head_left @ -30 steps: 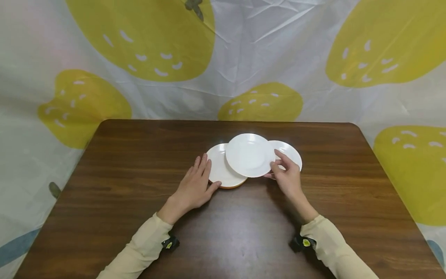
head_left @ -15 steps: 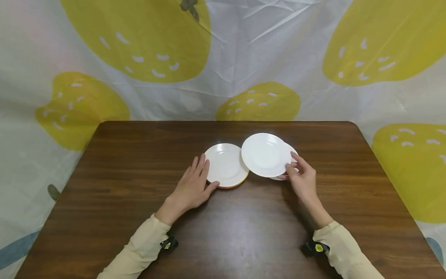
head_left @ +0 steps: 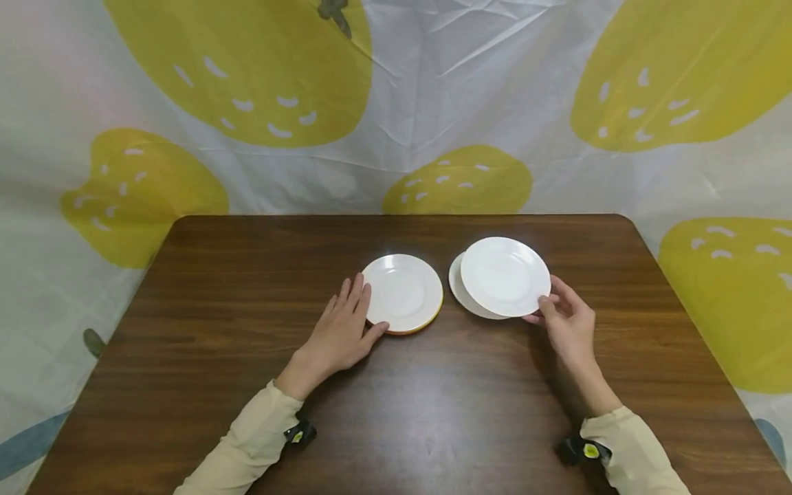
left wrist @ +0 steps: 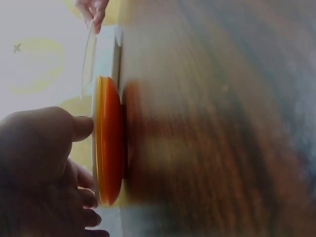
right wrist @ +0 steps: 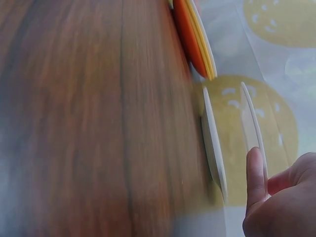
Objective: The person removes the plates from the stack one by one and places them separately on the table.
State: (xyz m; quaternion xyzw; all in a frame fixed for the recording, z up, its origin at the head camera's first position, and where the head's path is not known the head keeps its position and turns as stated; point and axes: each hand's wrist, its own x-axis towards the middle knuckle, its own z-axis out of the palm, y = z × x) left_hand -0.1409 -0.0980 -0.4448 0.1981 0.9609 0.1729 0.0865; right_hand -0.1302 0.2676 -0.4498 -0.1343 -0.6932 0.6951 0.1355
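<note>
My right hand (head_left: 570,323) pinches the right rim of a white plate (head_left: 504,276), thumb on top and fingers underneath. In the right wrist view, a gap separates this held plate (right wrist: 253,121) from a second white plate (right wrist: 213,143) that sits on the table below it. To the left stands a stack, a white plate (head_left: 403,292) on top with yellow and orange plates (left wrist: 110,143) under it. My left hand (head_left: 337,337) rests at the left side of that stack, fingers straight and thumb at the near rim.
The brown wooden table (head_left: 396,426) runs back to a hanging cloth (head_left: 297,179) printed with yellow fruit. A dark wrist camera (head_left: 301,433) is strapped by the left sleeve, another wrist camera (head_left: 581,450) by the right.
My right hand has carried the held plate rightward, off the stack and over the lower white plate. The stack's white top plate now shows whole. My left hand has stayed nearly still.
</note>
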